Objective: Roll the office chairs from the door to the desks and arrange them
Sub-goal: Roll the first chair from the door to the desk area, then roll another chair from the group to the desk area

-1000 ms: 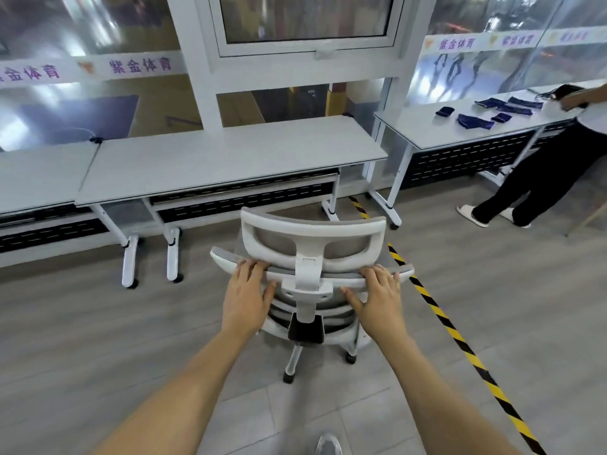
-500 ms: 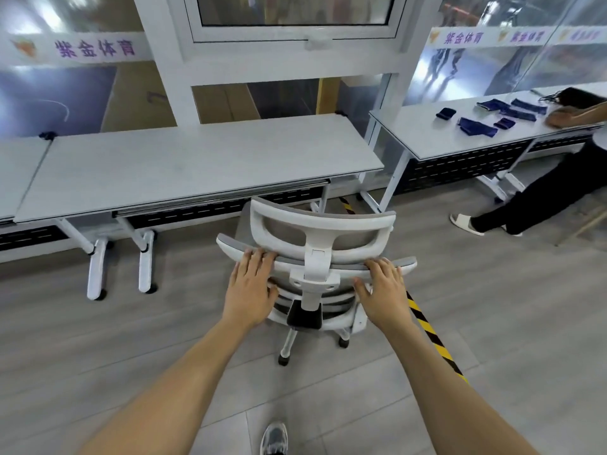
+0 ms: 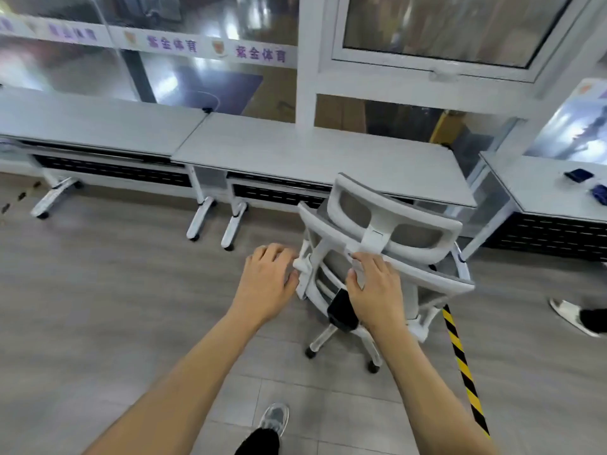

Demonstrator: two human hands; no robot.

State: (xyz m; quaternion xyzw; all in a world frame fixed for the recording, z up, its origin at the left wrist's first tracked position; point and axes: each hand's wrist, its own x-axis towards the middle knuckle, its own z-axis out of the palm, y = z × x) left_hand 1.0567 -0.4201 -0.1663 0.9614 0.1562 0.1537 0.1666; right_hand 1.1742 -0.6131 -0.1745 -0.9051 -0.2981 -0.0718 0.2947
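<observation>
A white and grey office chair (image 3: 391, 224) with a headrest stands on its castors just in front of the middle desk (image 3: 312, 149), its seat side toward the desk. The chair back is turned at an angle to me. My right hand (image 3: 374, 290) grips the top bar of the back, just below the headrest post, with the fingers over the bar. My left hand (image 3: 267, 280) is at the left edge of the back; its fingers are loosely bent and the thumb touches the white frame. The seat is hidden behind the back.
A second desk (image 3: 98, 123) joins the middle one on the left. A third desk (image 3: 542, 188) with dark blue items (image 3: 578, 174) stands on the right. Yellow-black floor tape (image 3: 460, 356) runs under the chair's right side. Another person's foot (image 3: 568, 315) is at the right edge, and my shoe (image 3: 274, 418) is below.
The chair has rolled closer to the middle desk and its back has swivelled. My left hand came off the top bar to the left edge. My right hand shifted toward the headrest post.
</observation>
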